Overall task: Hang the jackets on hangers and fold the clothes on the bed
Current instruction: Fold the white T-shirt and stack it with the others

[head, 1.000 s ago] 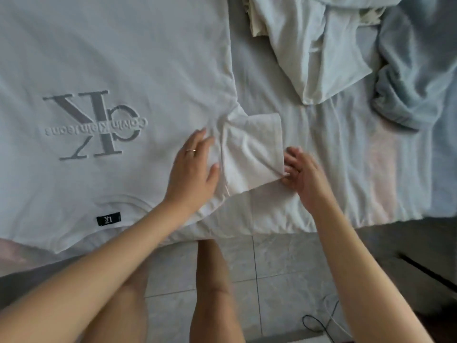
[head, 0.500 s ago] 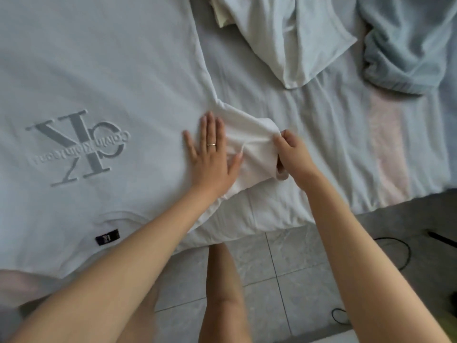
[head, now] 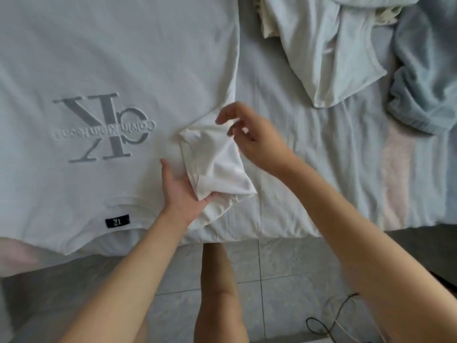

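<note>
A white T-shirt (head: 118,58) with a grey logo lies spread flat on the bed, its collar and black label toward me. Its right sleeve (head: 212,164) is turned over onto itself near the shirt's side seam. My left hand (head: 181,194) lies palm up under the sleeve's lower part, thumb stretched out, fingers hidden beneath the cloth. My right hand (head: 249,137) hovers at the sleeve's upper edge with fingers loosely curled and nothing visibly pinched.
The bed's pale sheet (head: 333,169) stretches to the right. A crumpled white garment (head: 326,53) lies at the back, and a blue-grey fleece garment (head: 427,78) at the far right. Below the bed's edge are grey floor tiles (head: 284,280) and a dark cable (head: 331,318).
My right hand has let go of the sleeve hem it gripped and moved up and left. My left hand turned from pressing palm down on the shirt to palm up under the sleeve.
</note>
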A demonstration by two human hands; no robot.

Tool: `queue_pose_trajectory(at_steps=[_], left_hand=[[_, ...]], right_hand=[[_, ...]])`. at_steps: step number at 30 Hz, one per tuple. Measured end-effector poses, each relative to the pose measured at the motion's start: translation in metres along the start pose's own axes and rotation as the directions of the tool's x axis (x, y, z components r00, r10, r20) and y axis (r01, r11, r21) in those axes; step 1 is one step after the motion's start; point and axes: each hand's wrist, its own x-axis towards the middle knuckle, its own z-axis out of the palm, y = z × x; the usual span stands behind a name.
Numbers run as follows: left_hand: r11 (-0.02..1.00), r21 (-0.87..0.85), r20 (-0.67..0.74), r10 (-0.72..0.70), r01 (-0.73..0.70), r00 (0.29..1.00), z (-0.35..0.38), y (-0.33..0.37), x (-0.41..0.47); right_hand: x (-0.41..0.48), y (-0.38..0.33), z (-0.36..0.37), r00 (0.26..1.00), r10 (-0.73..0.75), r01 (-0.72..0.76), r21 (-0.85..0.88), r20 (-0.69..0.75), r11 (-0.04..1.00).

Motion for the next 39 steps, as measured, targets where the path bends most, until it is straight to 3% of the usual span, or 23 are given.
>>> queue_pose_trajectory(at_steps=[2, 4, 6, 7, 10, 13, 14, 16, 18, 22, 24, 29, 32, 36, 39], left_hand=[[0.998, 0.068, -0.029, 0.005, -0.003, 1.000, -0.003, -0.003, 0.000], [0.942, 0.314, -0.073, 0.148, -0.118, 0.986, -0.006, -0.009, 0.001], [0.721, 0.640, -0.100, 0.420, -0.266, 0.902, -0.009, -0.020, -0.003], [0.645, 0.702, -0.102, 0.510, -0.301, 0.854, -0.010, -0.029, -0.005], [0.566, 0.717, -0.078, 0.646, -0.407, 0.760, -0.006, -0.046, -0.020], [0.426, 0.797, -0.033, 0.739, -0.428, 0.673, -0.016, -0.060, -0.024], [0.424, 0.798, -0.042, 0.748, -0.428, 0.663, -0.020, -0.064, -0.024], [0.525, 0.729, -0.118, 0.728, -0.439, 0.675, -0.024, -0.066, -0.027], [0.562, 0.684, -0.170, 0.743, -0.465, 0.648, -0.028, -0.064, -0.031], [0.385, 0.734, -0.099, 0.876, -0.560, 0.473, -0.043, -0.045, -0.043], [0.304, 0.764, -0.043, 0.904, -0.569, 0.425, -0.047, -0.028, -0.042], [0.229, 0.801, 0.015, 0.916, -0.553, 0.401, -0.061, 0.021, -0.011], [0.220, 0.852, 0.011, 0.900, -0.475, 0.436, -0.066, 0.032, 0.005], [0.138, 0.890, 0.072, 0.899, -0.435, 0.432, -0.067, 0.031, 0.005], [0.182, 0.870, 0.055, 0.888, -0.458, 0.456, -0.070, 0.036, 0.005]], right_hand=[[0.027, 0.016, -0.012, 0.998, -0.040, 0.022, -0.312, -0.053, 0.950], [0.049, 0.021, -0.015, 0.995, -0.038, 0.080, -0.542, 0.088, 0.837], [0.066, 0.018, -0.008, 0.960, -0.020, 0.197, -0.629, 0.278, 0.752], [0.072, 0.018, -0.005, 0.937, -0.021, 0.257, -0.648, 0.349, 0.717], [0.088, 0.019, 0.004, 0.902, -0.064, 0.371, -0.691, 0.427, 0.620], [0.099, 0.016, 0.002, 0.908, -0.035, 0.328, -0.656, 0.418, 0.680], [0.101, 0.014, 0.000, 0.911, -0.006, 0.297, -0.646, 0.413, 0.703], [0.102, 0.011, -0.003, 0.908, 0.034, 0.270, -0.643, 0.418, 0.717], [0.101, 0.007, -0.006, 0.914, 0.051, 0.238, -0.635, 0.402, 0.735], [0.092, 0.008, -0.013, 0.962, 0.089, 0.088, -0.601, 0.258, 0.795], [0.090, 0.010, -0.013, 0.972, 0.082, 0.069, -0.604, 0.218, 0.794], [0.097, 0.010, -0.005, 0.977, 0.119, 0.022, -0.643, 0.175, 0.765], [0.106, 0.004, 0.004, 0.976, 0.154, 0.012, -0.750, 0.151, 0.661], [0.111, -0.013, 0.024, 0.939, -0.090, 0.323, -0.765, 0.332, 0.557], [0.124, -0.015, 0.030, 0.893, -0.126, 0.429, -0.733, 0.432, 0.528]])
